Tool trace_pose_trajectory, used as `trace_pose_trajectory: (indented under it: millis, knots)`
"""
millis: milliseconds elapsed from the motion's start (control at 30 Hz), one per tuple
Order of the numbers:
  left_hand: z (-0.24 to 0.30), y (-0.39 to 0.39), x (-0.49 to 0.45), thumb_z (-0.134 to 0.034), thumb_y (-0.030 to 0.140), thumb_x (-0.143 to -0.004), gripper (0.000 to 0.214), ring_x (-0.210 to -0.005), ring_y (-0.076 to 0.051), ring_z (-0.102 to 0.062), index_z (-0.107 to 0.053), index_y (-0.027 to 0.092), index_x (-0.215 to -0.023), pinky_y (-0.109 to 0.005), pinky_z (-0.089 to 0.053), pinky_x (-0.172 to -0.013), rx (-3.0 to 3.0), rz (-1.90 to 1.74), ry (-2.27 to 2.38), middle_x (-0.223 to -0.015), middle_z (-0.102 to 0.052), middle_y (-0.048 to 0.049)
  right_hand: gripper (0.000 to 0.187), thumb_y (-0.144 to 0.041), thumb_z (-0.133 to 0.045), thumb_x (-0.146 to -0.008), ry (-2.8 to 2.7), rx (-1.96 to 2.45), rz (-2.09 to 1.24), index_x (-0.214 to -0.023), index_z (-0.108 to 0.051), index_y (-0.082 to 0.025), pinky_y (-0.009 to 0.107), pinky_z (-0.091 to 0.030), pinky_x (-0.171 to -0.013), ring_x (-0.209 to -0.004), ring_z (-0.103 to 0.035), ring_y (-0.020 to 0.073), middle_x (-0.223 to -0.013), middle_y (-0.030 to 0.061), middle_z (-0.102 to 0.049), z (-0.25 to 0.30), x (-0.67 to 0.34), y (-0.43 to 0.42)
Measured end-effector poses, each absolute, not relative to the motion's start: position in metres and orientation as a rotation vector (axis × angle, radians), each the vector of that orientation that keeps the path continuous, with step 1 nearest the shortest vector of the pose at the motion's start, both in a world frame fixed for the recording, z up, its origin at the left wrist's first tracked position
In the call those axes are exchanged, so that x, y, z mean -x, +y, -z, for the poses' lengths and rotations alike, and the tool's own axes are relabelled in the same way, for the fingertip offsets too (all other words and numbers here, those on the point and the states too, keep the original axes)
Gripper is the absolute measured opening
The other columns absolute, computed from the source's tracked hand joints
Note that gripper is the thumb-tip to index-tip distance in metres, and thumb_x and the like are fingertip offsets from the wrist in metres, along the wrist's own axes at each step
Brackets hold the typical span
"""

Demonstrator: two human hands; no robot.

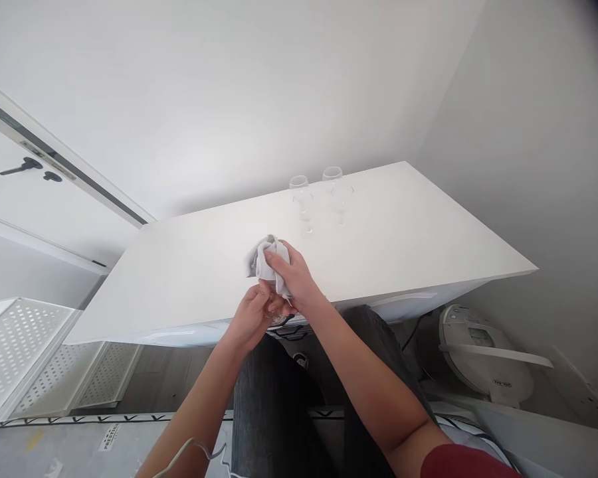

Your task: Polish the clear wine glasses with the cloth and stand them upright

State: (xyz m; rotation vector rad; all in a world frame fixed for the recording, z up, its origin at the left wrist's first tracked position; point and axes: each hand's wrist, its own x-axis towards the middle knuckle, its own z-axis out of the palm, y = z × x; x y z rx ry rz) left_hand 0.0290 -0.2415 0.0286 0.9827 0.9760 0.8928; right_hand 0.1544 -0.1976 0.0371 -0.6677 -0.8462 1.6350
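My right hand (292, 275) is closed around a white cloth (264, 260), which is bunched over the top of a clear glass. My left hand (253, 311) grips that glass (275, 312) from below, near its base; most of the glass is hidden by the cloth and my fingers. Both hands are held over the near edge of a white table (403, 239). At the far side of the table stand several clear stemmed glasses (303, 199), one of them (339, 198) a little to the right.
A white perforated rack (24, 352) stands on the floor at the left. A round white appliance (483, 355) sits on the floor at the right. White walls close in behind and to the right. My dark trousers (279, 405) show below the table edge.
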Motion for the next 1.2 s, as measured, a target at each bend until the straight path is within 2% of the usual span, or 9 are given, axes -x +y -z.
trace_pose_trajectory:
  millis: [133, 300, 467, 567, 733, 867, 1000, 1100, 1200]
  knots:
    - [-0.022, -0.236, -0.042, -0.07, 0.067, -0.087, 0.056, -0.063, -0.013, -0.054, -0.053, 0.018, -0.068, -0.031, -0.051, -0.069, -0.942, -1.017, 1.038, -0.061, -0.046, 0.0027, 0.057, -0.07, -0.067, -0.089, -0.97, 0.812, -1.6, -0.125, -0.056, -0.026, 0.028, -0.043, -0.049, -0.056, -0.056, 0.0149, -0.076, -0.002, -0.064, -0.031, -0.153, -0.198]
    - [-0.017, -0.223, -0.042, -0.07, 0.047, -0.088, 0.03, -0.072, -0.016, -0.055, -0.064, 0.017, -0.087, -0.028, -0.046, -0.067, -1.227, -1.248, 1.479, -0.075, -0.063, -0.0023, 0.054, -0.066, -0.052, -0.101, -1.175, 0.857, -1.348, -0.135, -0.053, -0.024, 0.039, -0.052, -0.093, -0.106, -0.067, 0.0243, -0.116, 0.0089, -0.071, -0.016, -0.137, -0.197]
    - [-0.035, -0.223, -0.03, -0.05, 0.026, -0.096, 0.02, -0.091, -0.025, -0.063, -0.067, 0.018, -0.101, -0.035, -0.048, -0.075, -1.76, -0.957, 1.661, -0.099, -0.072, -0.0117, 0.053, -0.059, -0.06, -0.099, -1.238, 0.653, -1.522, -0.137, -0.054, -0.022, 0.041, -0.046, -0.11, -0.128, -0.059, 0.0256, -0.136, 0.0103, -0.064, -0.015, -0.149, -0.19]
    - [-0.05, -0.226, -0.025, -0.044, 0.019, -0.094, 0.022, -0.081, -0.026, -0.064, -0.066, 0.018, -0.095, -0.036, -0.044, -0.069, -1.928, -0.7, 1.831, -0.093, -0.071, -0.0132, 0.052, -0.055, -0.066, -0.096, -1.272, 0.585, -1.605, -0.136, -0.057, -0.022, 0.041, -0.047, -0.11, -0.129, -0.058, 0.0262, -0.137, 0.0093, -0.064, -0.016, -0.156, -0.186]
    - [-0.067, -0.227, -0.015, -0.053, 0.017, -0.086, 0.026, -0.066, -0.029, -0.061, -0.053, 0.021, -0.06, -0.039, -0.039, -0.063, -2.032, -0.169, 2.101, -0.062, -0.059, -0.0112, 0.05, -0.05, -0.074, -0.09, -1.327, 0.564, -1.607, -0.128, -0.061, -0.02, 0.039, -0.05, -0.101, -0.116, -0.063, 0.0263, -0.124, 0.0084, -0.069, -0.01, -0.153, -0.184]
    - [-0.081, -0.238, -0.005, -0.051, 0.021, -0.094, 0.019, -0.095, -0.031, -0.069, -0.07, 0.019, -0.092, -0.042, -0.052, -0.081, -2.189, -0.325, 1.716, -0.096, -0.073, -0.0134, 0.045, -0.041, -0.077, -0.086, -1.308, 0.584, -1.463, -0.121, -0.062, -0.018, 0.036, -0.05, -0.094, -0.106, -0.063, 0.0237, -0.113, 0.0065, -0.07, -0.004, -0.147, -0.181]
    - [-0.102, -0.247, 0.009, -0.057, 0.043, -0.099, 0.026, -0.117, -0.029, -0.066, -0.07, 0.026, -0.115, -0.046, -0.053, -0.102, -2.104, -0.757, 1.645, -0.126, -0.072, -0.0081, 0.039, -0.043, -0.075, -0.086, -1.059, 0.691, -1.353, -0.114, -0.064, -0.018, 0.033, -0.05, -0.09, -0.097, -0.063, 0.021, -0.104, 0.0051, -0.071, 0.002, -0.141, -0.178]
    - [-0.11, -0.238, 0.018, -0.074, 0.053, -0.088, 0.046, -0.128, -0.032, -0.063, -0.066, 0.026, -0.124, -0.046, -0.053, -0.105, -1.796, -1.213, 1.705, -0.138, -0.068, -0.01, 0.043, -0.055, -0.077, -0.083, -0.993, 0.635, -1.747, -0.1, -0.067, -0.017, 0.031, -0.052, -0.073, -0.076, -0.061, 0.018, -0.082, 0.0028, -0.068, 0.0, -0.136, -0.183]
    - [-0.107, -0.221, 0.02, -0.08, 0.062, -0.078, 0.063, -0.119, -0.035, -0.069, -0.067, 0.021, -0.124, -0.046, -0.059, -0.092, -1.448, -1.128, 1.353, -0.128, -0.072, -0.0158, 0.049, -0.06, -0.081, -0.078, -0.954, 0.363, -2.205, -0.095, -0.064, -0.017, 0.034, -0.054, -0.069, -0.066, -0.059, 0.0167, -0.072, 0.0007, -0.062, -0.006, -0.127, -0.196]
